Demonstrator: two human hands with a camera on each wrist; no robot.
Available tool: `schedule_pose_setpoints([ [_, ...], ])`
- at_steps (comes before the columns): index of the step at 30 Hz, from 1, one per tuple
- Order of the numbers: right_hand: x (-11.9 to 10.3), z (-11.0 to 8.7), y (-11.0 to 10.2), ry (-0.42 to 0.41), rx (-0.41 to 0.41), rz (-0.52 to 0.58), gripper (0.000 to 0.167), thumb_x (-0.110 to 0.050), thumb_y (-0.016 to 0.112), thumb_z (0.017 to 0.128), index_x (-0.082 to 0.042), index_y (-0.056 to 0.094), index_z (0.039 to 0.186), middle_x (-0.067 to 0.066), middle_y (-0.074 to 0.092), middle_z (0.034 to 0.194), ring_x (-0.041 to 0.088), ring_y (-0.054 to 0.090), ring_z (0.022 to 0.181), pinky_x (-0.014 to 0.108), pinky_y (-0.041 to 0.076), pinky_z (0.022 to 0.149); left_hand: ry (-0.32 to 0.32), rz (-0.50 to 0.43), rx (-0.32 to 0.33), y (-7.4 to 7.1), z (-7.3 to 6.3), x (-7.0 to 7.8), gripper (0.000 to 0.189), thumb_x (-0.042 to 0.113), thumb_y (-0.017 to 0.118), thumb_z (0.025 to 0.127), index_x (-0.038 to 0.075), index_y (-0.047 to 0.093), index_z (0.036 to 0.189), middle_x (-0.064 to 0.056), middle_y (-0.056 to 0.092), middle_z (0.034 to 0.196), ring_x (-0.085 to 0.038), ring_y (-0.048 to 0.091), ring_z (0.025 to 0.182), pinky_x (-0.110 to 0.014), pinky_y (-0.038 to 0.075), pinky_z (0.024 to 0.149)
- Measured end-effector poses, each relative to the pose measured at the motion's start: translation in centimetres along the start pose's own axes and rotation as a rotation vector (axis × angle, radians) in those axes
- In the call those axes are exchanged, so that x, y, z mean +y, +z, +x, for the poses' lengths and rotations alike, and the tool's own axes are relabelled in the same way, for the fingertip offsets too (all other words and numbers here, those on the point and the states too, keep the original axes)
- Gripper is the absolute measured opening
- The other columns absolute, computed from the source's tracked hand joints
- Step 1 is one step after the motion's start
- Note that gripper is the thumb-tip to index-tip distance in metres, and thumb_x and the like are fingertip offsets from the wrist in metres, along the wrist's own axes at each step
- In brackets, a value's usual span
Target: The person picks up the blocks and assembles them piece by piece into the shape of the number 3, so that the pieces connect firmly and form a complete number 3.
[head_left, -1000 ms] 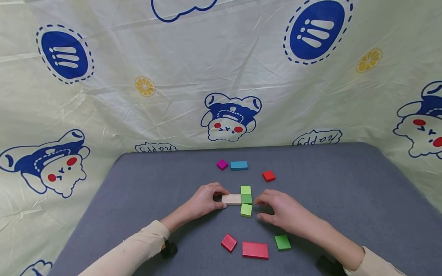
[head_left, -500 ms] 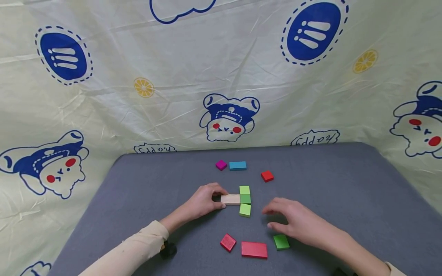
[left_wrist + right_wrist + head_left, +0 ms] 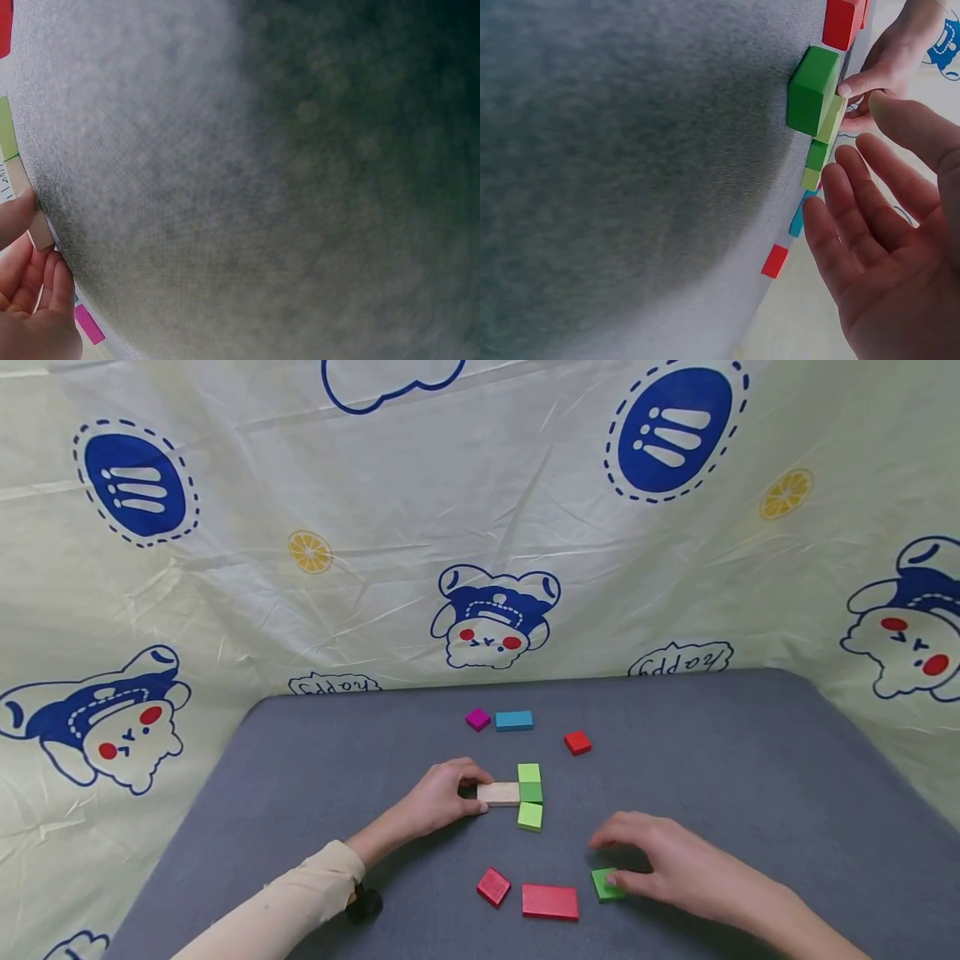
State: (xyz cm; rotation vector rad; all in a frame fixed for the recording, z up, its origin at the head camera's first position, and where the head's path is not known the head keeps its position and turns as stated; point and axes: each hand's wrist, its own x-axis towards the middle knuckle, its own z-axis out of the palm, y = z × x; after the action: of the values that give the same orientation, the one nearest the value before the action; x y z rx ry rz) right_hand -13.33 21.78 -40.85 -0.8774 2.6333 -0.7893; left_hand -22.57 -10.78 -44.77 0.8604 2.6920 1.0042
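Note:
My left hand (image 3: 446,795) pinches the left end of a pale wooden block (image 3: 498,793) between thumb and fingers; the left wrist view shows the same pale block (image 3: 42,229) in that grip. Against the block's right end stands a short column of light and mid green blocks (image 3: 530,792), the nearest one (image 3: 529,817) slightly turned. My right hand (image 3: 675,864) hovers with fingers spread and curved, its thumb overlapping a loose green block (image 3: 606,886) in the head view. In the right wrist view that green block (image 3: 812,91) stands apart from the fingertips.
A red square block (image 3: 493,887) and a red oblong block (image 3: 551,902) lie at the front. Toward the back are a magenta block (image 3: 478,720), a blue block (image 3: 513,721) and another red block (image 3: 577,742). Behind the grey table (image 3: 337,735) hangs a printed curtain (image 3: 360,485).
My right hand has moved from beside the green column toward the front right, to the loose green block. The left hand keeps its hold on the pale block.

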Motion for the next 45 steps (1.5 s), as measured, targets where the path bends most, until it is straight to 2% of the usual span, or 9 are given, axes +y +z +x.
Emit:
schedule_pose_setpoints([
  [6, 0.6, -0.5, 0.4, 0.013, -0.03, 0.042, 0.03, -0.035, 0.075, 0.087, -0.03, 0.066, 0.115, -0.019, 0.059, 0.108, 0.005, 0.056, 0.098, 0.035, 0.05, 0.086, 0.0, 0.007, -0.001, 0.0, -0.1, -0.1, 0.026, 0.013, 0.077, 0.086, 0.011, 0.072, 0.112, 0.004, 0.062, 0.102, -0.014, 0.056, 0.094, -0.032, 0.048, 0.086],
  [11, 1.1, -0.8, 0.7, -0.003, -0.024, 0.053, 0.031, -0.031, 0.077, 0.085, -0.029, 0.066, 0.114, -0.019, 0.059, 0.105, 0.004, 0.056, 0.095, 0.032, 0.05, 0.083, 0.008, 0.007, 0.001, 0.0, 0.0, -0.1, 0.027, 0.013, 0.077, 0.086, 0.011, 0.072, 0.111, 0.004, 0.062, 0.102, -0.014, 0.056, 0.094, -0.032, 0.048, 0.085],
  [19, 1.8, -0.9, 1.0, 0.027, -0.058, 0.081, 0.032, -0.034, 0.078, 0.084, -0.031, 0.066, 0.113, -0.021, 0.058, 0.102, 0.003, 0.053, 0.091, 0.031, 0.049, 0.079, 0.004, 0.004, 0.001, 0.0, 0.0, 0.0, 0.026, 0.013, 0.077, 0.086, 0.011, 0.072, 0.112, 0.005, 0.061, 0.102, -0.014, 0.056, 0.095, -0.032, 0.048, 0.086],
  [26, 1.8, -0.9, 1.2, -0.013, -0.024, 0.037, 0.028, -0.026, 0.077, 0.085, -0.031, 0.067, 0.11, -0.022, 0.057, 0.1, 0.001, 0.054, 0.091, 0.03, 0.049, 0.079, -0.002, 0.007, -0.002, 0.0, 0.0, 0.1, 0.026, 0.014, 0.077, 0.086, 0.012, 0.072, 0.112, 0.005, 0.061, 0.102, -0.013, 0.055, 0.094, -0.031, 0.048, 0.085],
  [32, 1.6, -0.6, 1.2, 0.016, -0.027, 0.025, 0.027, -0.03, 0.077, 0.085, -0.032, 0.067, 0.109, -0.023, 0.056, 0.098, 0.001, 0.053, 0.09, 0.03, 0.05, 0.079, -0.007, 0.012, -0.005, 0.0, 0.0, 0.1, 0.026, 0.014, 0.077, 0.086, 0.012, 0.071, 0.112, 0.005, 0.061, 0.103, -0.013, 0.055, 0.094, -0.031, 0.047, 0.085],
  [45, 0.1, 1.1, 1.0, -0.012, 0.018, -0.016, 0.03, -0.029, 0.077, 0.085, -0.035, 0.066, 0.112, -0.024, 0.057, 0.103, 0.004, 0.055, 0.095, 0.034, 0.05, 0.084, -0.002, 0.005, -0.001, 0.0, 0.1, 0.1, 0.027, 0.013, 0.077, 0.085, 0.012, 0.072, 0.112, 0.005, 0.062, 0.102, -0.013, 0.056, 0.094, -0.032, 0.047, 0.086],
])
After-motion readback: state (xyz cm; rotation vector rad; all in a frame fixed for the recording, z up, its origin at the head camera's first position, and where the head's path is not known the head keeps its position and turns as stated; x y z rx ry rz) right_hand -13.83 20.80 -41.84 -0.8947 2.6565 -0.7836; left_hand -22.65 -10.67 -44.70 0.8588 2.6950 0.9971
